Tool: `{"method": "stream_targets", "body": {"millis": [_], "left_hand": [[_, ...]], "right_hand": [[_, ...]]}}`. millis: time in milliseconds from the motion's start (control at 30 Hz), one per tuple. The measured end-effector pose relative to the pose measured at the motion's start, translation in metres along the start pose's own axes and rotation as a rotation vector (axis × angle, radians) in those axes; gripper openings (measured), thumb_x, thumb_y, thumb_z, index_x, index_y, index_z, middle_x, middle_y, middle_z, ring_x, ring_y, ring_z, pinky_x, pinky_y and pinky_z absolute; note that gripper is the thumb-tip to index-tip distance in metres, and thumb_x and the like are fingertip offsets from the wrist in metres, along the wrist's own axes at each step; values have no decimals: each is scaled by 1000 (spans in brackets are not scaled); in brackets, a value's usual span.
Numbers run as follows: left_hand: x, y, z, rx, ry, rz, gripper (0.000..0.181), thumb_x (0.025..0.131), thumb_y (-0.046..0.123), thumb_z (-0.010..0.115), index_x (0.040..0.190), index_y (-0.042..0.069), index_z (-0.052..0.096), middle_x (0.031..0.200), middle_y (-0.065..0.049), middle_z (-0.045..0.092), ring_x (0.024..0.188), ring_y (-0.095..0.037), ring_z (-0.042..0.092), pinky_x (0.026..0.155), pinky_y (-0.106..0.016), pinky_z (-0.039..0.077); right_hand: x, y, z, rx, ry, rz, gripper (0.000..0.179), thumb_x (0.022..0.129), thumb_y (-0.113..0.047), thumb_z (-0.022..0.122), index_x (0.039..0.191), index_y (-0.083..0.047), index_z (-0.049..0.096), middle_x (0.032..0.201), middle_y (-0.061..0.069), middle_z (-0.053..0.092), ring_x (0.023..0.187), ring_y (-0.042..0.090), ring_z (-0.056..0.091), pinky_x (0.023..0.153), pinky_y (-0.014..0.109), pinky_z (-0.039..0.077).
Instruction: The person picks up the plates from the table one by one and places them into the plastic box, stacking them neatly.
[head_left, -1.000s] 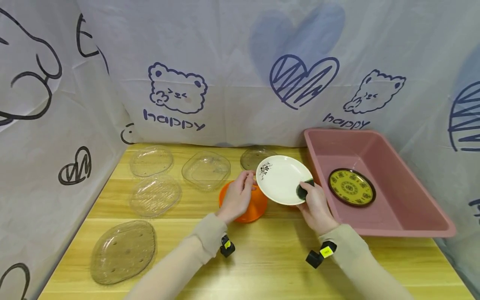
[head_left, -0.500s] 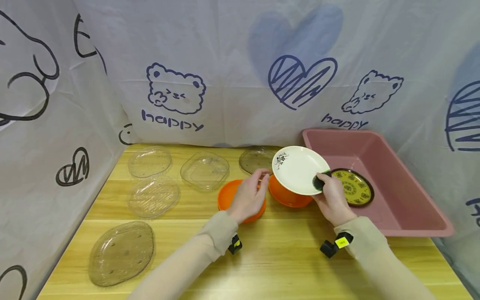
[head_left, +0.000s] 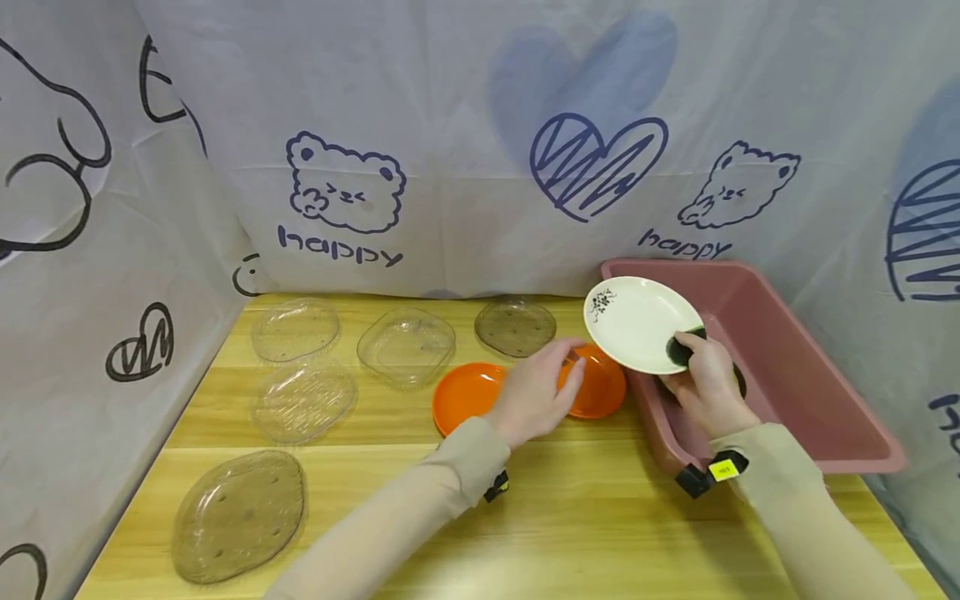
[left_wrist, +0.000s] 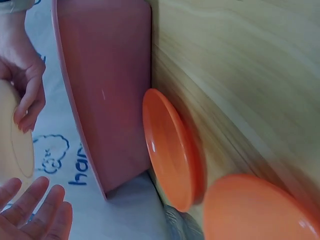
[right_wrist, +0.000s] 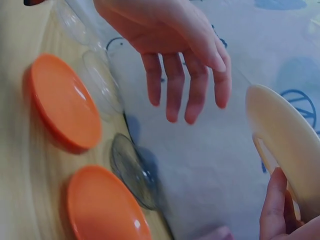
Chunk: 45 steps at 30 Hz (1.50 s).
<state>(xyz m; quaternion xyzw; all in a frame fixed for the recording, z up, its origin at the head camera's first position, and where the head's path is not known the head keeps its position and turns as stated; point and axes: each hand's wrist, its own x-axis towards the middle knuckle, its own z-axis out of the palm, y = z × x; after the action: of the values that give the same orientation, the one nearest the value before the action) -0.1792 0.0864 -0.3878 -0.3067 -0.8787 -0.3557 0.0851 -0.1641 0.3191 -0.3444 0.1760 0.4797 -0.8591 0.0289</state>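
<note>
My right hand (head_left: 708, 383) pinches a white plate (head_left: 637, 325) at its lower right edge, thumb on the dark patch of its face. The plate, printed with a small dark flower sprig, is raised and tilted over the left rim of the pink basin (head_left: 825, 417). My left hand (head_left: 536, 396) holds nothing; its fingers spread loosely in the right wrist view. In the head view it overlaps two orange plates, the left one (head_left: 465, 396) and the right one (head_left: 602, 387). A yellow patterned plate with a dark rim (head_left: 741, 382) lies in the basin, mostly hidden by my right hand.
On the table's left and back lie several clear plastic dishes, among them a ribbed one (head_left: 303, 400) and a square one (head_left: 407, 346). Two are smoky brown: a large one in front (head_left: 240, 517) and a small one behind (head_left: 516, 327). A printed cloth (head_left: 450, 167) hangs behind.
The white plate has moved right and up in my right hand, from above the orange plates to the basin's rim. My left hand has come away from the plate and shifted right.
</note>
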Motion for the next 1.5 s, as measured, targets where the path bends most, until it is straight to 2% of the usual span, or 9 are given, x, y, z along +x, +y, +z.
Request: {"method": "stream_targets", "body": {"millis": [200, 400, 533, 733, 900, 1067, 1300, 1500], "left_hand": [[7, 13, 9, 105, -73, 84, 38, 108, 31, 40, 140, 15, 53, 137, -1, 64, 123, -16, 63, 105, -31, 54], [12, 25, 18, 159, -158, 159, 41, 108, 32, 39, 144, 16, 50, 139, 0, 61, 127, -15, 61, 108, -28, 52], [12, 32, 25, 193, -205, 206, 42, 108, 33, 41, 145, 16, 50, 138, 1, 61, 125, -15, 62, 105, -26, 53], [13, 41, 39, 275, -249, 297, 43, 108, 36, 42, 146, 17, 49, 142, 1, 57, 127, -14, 60, 108, -25, 50], [13, 47, 51, 333, -257, 362, 46, 107, 41, 43, 147, 19, 50, 144, 4, 55, 130, -11, 57, 113, -22, 45], [12, 49, 59, 374, -246, 401, 46, 106, 44, 46, 145, 21, 52, 145, 5, 56, 133, -9, 54, 116, -21, 42], [11, 47, 72, 419, -269, 437, 47, 105, 50, 45, 143, 23, 56, 142, 7, 58, 135, -7, 53, 117, -20, 39], [13, 47, 78, 406, -325, 412, 50, 105, 54, 42, 143, 25, 56, 145, 9, 58, 146, -10, 43, 124, -21, 30]], "right_hand": [[6, -16, -13, 11, 67, -43, 62, 107, -22, 47, 161, -17, 16, 120, -7, 47, 90, 5, 62, 72, 20, 55], [15, -26, -29, -15, 71, -62, 69, 107, -23, 47, 164, -19, 8, 121, -8, 44, 97, 5, 59, 75, 21, 57], [21, -31, -40, -22, 67, -68, 70, 106, -22, 47, 164, -19, 7, 121, -8, 44, 95, 5, 60, 74, 22, 57], [32, -35, -53, 8, 65, -67, 69, 106, -19, 45, 163, -20, 7, 122, -6, 45, 91, 7, 63, 72, 24, 57], [42, -35, -61, -27, 99, -52, 67, 107, -21, 43, 163, -24, 6, 127, -10, 43, 102, 5, 59, 75, 23, 58], [52, -34, -70, -89, 160, -34, 67, 107, -23, 42, 163, -23, 5, 130, -11, 42, 109, 5, 55, 73, 22, 57], [61, -32, -86, -90, 201, 9, 67, 107, -20, 39, 163, -20, 3, 119, -5, 45, 78, 3, 64, 68, 23, 57], [68, -31, -95, -125, 183, 10, 68, 107, -21, 39, 163, -17, 2, 114, -4, 46, 77, 5, 65, 67, 22, 57]]}}
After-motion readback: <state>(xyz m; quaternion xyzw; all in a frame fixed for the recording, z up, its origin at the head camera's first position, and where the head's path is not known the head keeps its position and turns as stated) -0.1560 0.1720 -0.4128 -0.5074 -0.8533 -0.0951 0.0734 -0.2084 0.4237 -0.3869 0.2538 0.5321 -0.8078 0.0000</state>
